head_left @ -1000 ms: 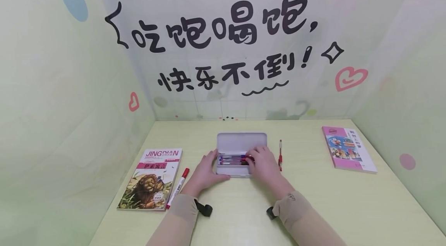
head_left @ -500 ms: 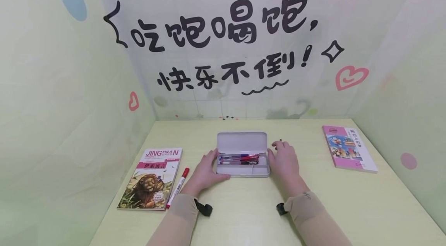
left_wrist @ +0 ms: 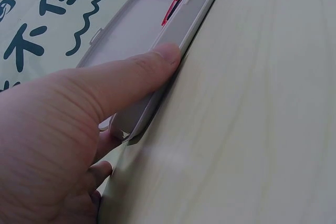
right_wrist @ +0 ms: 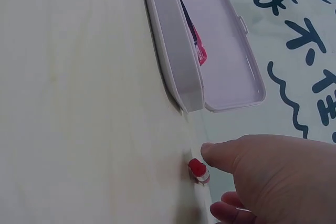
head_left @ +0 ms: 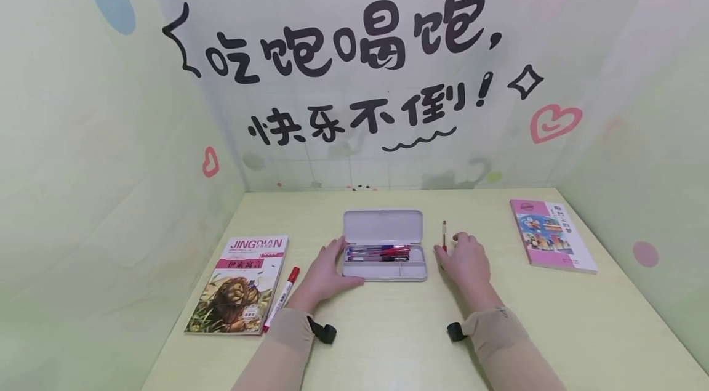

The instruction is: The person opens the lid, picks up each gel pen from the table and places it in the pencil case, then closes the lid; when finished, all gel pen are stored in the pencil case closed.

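An open grey pencil case [head_left: 412,270] lies mid-table with its lid [head_left: 383,228] flipped back and several pens [head_left: 379,251] inside. My left hand [head_left: 327,271] holds its left end. The thumb [left_wrist: 131,74] presses along the front wall of the pencil case [left_wrist: 189,19], and the fingers curl behind the corner. A red pen [head_left: 444,234] lies flat on the table just right of the case. My right hand [head_left: 465,258] rests over its near part. The thumb [right_wrist: 210,153] sits right at the capped end of the red pen [right_wrist: 198,170], with the fingers loosely curled beside it.
A lion-cover book [head_left: 238,286] lies at the left with a red marker [head_left: 284,295] along its right edge. A pink book [head_left: 551,236] sits at the far right. Pale printed walls close in the table on three sides.
My right hand has left the pens inside the case and moved right, past the case's end, onto the red pen on the table. The left hand and the case have stayed put.
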`<action>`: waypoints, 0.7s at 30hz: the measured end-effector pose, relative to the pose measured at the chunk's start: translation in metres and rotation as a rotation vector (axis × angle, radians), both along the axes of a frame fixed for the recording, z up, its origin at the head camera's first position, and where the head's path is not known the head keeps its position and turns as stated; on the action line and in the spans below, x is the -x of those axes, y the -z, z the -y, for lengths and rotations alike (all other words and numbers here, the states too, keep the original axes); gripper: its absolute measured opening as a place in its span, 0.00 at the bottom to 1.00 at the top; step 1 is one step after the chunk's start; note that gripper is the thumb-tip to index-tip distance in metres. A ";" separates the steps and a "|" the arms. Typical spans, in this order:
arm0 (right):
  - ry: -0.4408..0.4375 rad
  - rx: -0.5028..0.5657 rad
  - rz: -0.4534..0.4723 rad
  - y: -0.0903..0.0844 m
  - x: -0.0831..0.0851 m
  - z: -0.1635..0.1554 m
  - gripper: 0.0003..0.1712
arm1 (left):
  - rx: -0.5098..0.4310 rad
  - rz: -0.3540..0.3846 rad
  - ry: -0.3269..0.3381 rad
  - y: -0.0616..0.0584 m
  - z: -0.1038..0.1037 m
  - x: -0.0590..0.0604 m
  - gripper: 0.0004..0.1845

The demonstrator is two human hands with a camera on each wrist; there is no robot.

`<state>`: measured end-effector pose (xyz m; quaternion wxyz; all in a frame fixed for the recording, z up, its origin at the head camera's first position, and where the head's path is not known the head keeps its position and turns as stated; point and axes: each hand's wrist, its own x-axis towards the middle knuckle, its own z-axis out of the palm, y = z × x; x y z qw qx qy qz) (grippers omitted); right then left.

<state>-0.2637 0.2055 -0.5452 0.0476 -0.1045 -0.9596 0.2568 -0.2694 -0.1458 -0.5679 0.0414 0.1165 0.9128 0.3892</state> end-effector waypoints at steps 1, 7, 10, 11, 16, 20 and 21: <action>-0.001 0.000 0.002 0.001 0.000 -0.001 0.40 | -0.001 0.001 0.000 0.000 0.000 0.000 0.67; -0.002 0.011 0.016 0.003 -0.002 -0.009 0.36 | -0.007 0.000 -0.002 0.000 0.000 0.000 0.67; -0.001 0.014 0.009 0.005 -0.003 -0.012 0.31 | -0.007 -0.005 0.003 -0.001 0.000 0.000 0.67; -0.002 0.013 0.004 0.006 -0.003 -0.013 0.29 | -0.006 -0.008 0.005 -0.001 0.000 0.000 0.67; -0.010 0.007 -0.016 0.007 -0.003 -0.015 0.17 | -0.010 -0.011 0.006 0.000 0.000 0.000 0.66; -0.021 -0.007 -0.020 0.007 -0.002 -0.016 0.15 | -0.018 -0.013 0.010 -0.002 -0.001 0.000 0.66; -0.023 -0.008 -0.021 0.007 -0.002 -0.016 0.15 | -0.018 -0.013 0.011 -0.002 -0.001 -0.001 0.66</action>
